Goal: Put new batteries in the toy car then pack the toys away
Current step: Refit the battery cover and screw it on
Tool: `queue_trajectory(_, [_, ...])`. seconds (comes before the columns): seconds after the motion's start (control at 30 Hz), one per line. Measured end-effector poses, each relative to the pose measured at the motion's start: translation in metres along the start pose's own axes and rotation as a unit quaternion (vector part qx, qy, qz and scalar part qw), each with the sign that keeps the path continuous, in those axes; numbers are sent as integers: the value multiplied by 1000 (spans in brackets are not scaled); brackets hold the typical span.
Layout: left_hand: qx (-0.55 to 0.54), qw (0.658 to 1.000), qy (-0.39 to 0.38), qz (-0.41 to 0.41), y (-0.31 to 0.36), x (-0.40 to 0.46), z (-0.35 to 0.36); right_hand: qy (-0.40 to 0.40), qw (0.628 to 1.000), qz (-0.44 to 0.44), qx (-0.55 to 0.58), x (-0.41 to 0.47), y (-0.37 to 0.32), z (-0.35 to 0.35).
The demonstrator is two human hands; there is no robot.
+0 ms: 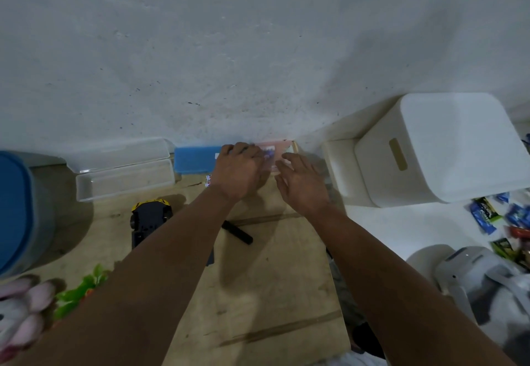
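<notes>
Near my left forearm I see the toy car [149, 219] on its side on the surface [272, 294] | left hand [238, 169] curls on a pink packet [275, 151] at the wall | right hand [304, 185] just beside it, fingers spread, holding nothing | blue box [193, 160] left of the hands

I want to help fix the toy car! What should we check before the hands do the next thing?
1. Toy car within reach: ok, it lies on the wooden board, near the left forearm.
2. Black cover piece kept nearby: ok, it lies on the board beside the car.
3. Left hand holding the pink pack: cannot tell, blurred.
4. Right hand free: ok, fingers spread, holding nothing.
5. Pack holds batteries: cannot tell.
6. Clear box open for packing toys: ok.
</notes>
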State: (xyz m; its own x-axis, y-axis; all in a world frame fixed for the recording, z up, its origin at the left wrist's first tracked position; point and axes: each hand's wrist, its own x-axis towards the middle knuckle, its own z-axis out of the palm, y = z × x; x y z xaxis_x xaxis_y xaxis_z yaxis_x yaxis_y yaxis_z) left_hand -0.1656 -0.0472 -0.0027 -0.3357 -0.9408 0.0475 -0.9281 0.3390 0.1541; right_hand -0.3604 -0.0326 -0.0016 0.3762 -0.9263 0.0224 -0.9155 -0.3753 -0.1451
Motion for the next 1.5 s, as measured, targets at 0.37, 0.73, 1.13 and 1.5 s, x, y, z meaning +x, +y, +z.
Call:
queue_trajectory(0.37, [-2, 999, -38, -16, 7, -1, -11, -60, 998, 3, 3, 20, -6, -13])
queue_trajectory(0.73, [19, 995, -93, -8, -7, -18, -44, -182, 981, 67, -14, 28, -27, -25])
queue_trajectory(1.13, [-28, 965, -7, -261, -84, -151, -88, -142, 988, 23, 52, 27, -123, -30])
queue_trajectory(1.5, [-203, 853, -143, -460, -79, -213, -62, -132, 985, 95, 57, 12, -134, 20])
